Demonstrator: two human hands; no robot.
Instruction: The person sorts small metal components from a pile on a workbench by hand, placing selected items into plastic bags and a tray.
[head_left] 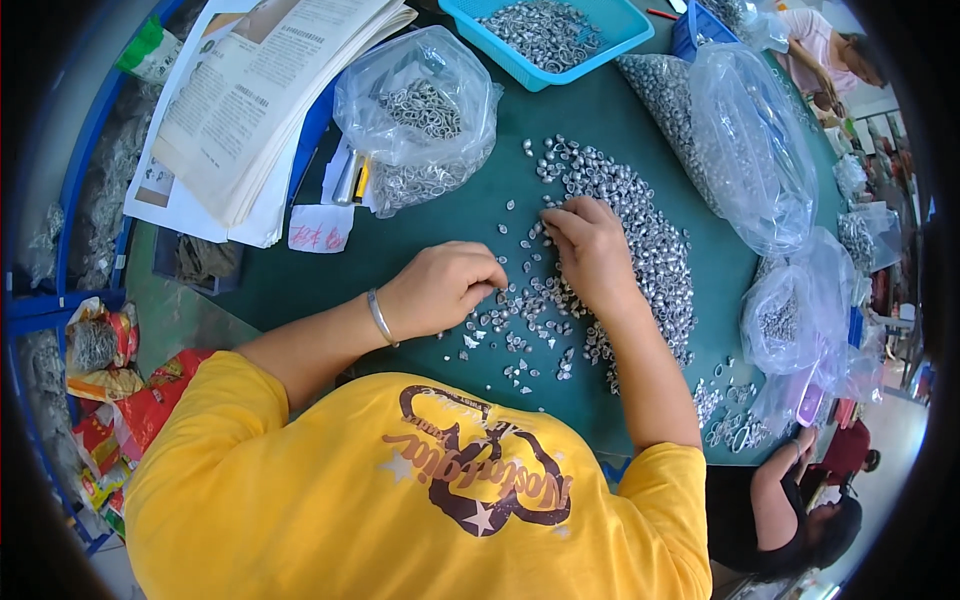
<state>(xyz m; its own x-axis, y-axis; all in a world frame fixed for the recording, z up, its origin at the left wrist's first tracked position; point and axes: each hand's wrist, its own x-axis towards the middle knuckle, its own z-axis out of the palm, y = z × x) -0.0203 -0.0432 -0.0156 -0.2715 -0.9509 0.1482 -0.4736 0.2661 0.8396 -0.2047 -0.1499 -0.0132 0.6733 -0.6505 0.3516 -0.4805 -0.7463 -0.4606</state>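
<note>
A big pile of small silver-grey metal pieces (655, 250), teardrop or oval in shape, lies on the green table (420, 222). My right hand (593, 250) is at the pile's left edge, its thumb and fingers pinched together; whatever they hold is hidden. To the left, my left hand (440, 288), with a bangle (381, 318) on its wrist, has its fingertips closed just above a looser scatter of metal pieces (535, 310). Anything between those fingers is too small to make out. Brighter, pointed bits (470, 341) lie nearer to me.
A turquoise basket (545, 78) of metal parts stands at the back. Bags of parts include one (425, 125) beside the newspapers (245, 110) and a long one (670, 115) at the right. More rings (740, 428) lie near the right edge. Other people (785, 510) sit at the right.
</note>
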